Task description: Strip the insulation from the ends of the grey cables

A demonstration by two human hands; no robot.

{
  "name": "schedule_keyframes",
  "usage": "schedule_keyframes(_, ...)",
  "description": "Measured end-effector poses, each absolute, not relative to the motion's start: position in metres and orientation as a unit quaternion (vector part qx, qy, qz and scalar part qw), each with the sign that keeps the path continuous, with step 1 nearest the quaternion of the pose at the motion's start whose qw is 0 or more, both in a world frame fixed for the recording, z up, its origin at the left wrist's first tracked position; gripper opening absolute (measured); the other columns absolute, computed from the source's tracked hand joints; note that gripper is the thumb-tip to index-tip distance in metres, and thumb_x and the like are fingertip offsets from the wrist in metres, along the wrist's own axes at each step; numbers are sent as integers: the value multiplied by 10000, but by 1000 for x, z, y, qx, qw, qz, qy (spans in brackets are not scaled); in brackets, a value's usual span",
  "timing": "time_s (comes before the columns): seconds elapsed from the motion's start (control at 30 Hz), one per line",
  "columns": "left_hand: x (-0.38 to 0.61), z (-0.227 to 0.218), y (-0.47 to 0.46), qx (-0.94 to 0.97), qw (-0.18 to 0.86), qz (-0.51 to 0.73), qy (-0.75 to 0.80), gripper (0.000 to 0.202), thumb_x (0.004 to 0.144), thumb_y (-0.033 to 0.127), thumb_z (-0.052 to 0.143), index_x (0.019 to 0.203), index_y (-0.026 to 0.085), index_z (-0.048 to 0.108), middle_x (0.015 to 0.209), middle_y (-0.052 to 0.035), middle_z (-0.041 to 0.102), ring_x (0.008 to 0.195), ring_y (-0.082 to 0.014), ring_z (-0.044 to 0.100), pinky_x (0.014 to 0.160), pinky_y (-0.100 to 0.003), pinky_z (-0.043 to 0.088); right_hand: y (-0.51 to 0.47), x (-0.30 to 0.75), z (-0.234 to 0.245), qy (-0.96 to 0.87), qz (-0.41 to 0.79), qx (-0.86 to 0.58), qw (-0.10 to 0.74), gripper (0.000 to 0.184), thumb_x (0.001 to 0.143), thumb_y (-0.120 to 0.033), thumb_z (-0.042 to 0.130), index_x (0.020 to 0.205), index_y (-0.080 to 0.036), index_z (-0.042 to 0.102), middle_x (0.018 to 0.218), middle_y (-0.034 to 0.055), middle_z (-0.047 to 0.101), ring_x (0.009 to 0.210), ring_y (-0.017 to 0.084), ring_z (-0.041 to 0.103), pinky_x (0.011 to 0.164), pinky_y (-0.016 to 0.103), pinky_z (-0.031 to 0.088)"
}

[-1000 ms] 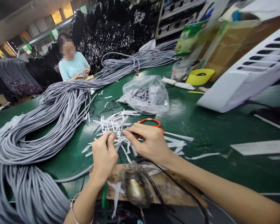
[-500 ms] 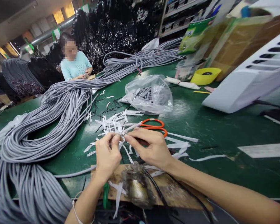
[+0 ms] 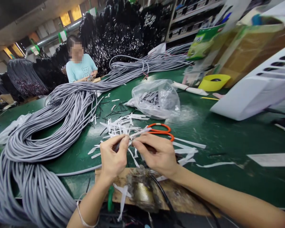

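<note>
Worker's two hands at the near edge of the green tabletop (image 3: 216, 126). The left hand (image 3: 114, 158) was closed, thumb and forefinger pinched on a thin pale strand (image 3: 139, 133). The right hand (image 3: 159, 155) was likewise closed, its fingertips nipping the same strand where they met those of the left. The strand's free end slanted up and away over a scatter of white paper strips (image 3: 118, 125). Whether the strand was cable or strip could not be told.

Just beyond the right hand lay orange-handled scissors (image 3: 160, 129). Beneath both wrists sat a worn wooden board (image 3: 180, 196). A single grey cable (image 3: 79, 172) ran along the tabletop toward the left wrist from a heavy bundle of grey cables (image 3: 61, 120) on the left. Farther back stood a clear plastic bag (image 3: 156, 99) of short grey pieces and a yellow bowl (image 3: 213, 82). At the far side a co-worker (image 3: 82, 68) in a pale blue shirt sat by the bundle.
</note>
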State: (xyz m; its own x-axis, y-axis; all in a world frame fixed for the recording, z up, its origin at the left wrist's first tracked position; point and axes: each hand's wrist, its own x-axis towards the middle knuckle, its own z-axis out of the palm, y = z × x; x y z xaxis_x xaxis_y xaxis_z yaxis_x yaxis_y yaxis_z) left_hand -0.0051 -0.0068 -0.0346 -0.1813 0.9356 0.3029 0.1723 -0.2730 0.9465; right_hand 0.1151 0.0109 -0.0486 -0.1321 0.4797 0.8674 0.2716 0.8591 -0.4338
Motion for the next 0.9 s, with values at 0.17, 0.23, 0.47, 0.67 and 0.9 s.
schedule_keyframes(0.17, -10, -33, 5, 402, 445, 657, 457, 334, 637, 436, 681, 668, 118, 581, 523, 46, 483, 334, -1, 244, 310, -150, 162, -2, 107, -50, -799, 19, -65, 598, 204, 847, -161, 426, 686, -186, 549, 497, -11, 518, 435, 96, 446, 432, 227, 353)
schedule_keyframes(0.23, -10, -32, 7, 403, 452, 659, 447, 342, 618, 420, 701, 720, 115, 585, 547, 44, 495, 353, -1, 275, 323, -142, 190, 3, 112, -47, -763, 40, -175, 621, 173, 824, -123, 457, 683, -177, 541, 529, -7, 523, 462, 89, 451, 451, 215, 360)
schedule_keyframes(0.47, -5, -35, 1, 447, 410, 610, 509, 306, 604, 337, 705, 773, 111, 588, 556, 24, 524, 434, -56, 431, 388, -156, 331, 27, 124, -48, -683, 213, -376, 589, 172, 756, -295, 593, 758, -126, 627, 521, -19, 500, 429, 74, 394, 388, 194, 323)
schedule_keyframes(0.67, -4, -41, -4, 541, 308, 544, 562, 196, 691, 287, 637, 811, 132, 619, 742, -43, 610, 614, -119, 551, 506, -187, 414, 27, 121, -48, -678, 222, -375, 591, 153, 765, -241, 577, 679, -129, 635, 466, -32, 491, 377, 56, 342, 362, 193, 284)
schedule_keyframes(0.9, -10, -37, -2, 561, 205, 527, 604, 232, 789, 313, 514, 722, 126, 632, 607, -21, 568, 557, -116, 490, 518, -208, 365, 6, 130, -42, -756, 49, -227, 613, 45, 785, -149, 567, 786, -179, 601, 521, -29, 552, 445, 74, 474, 473, 191, 385)
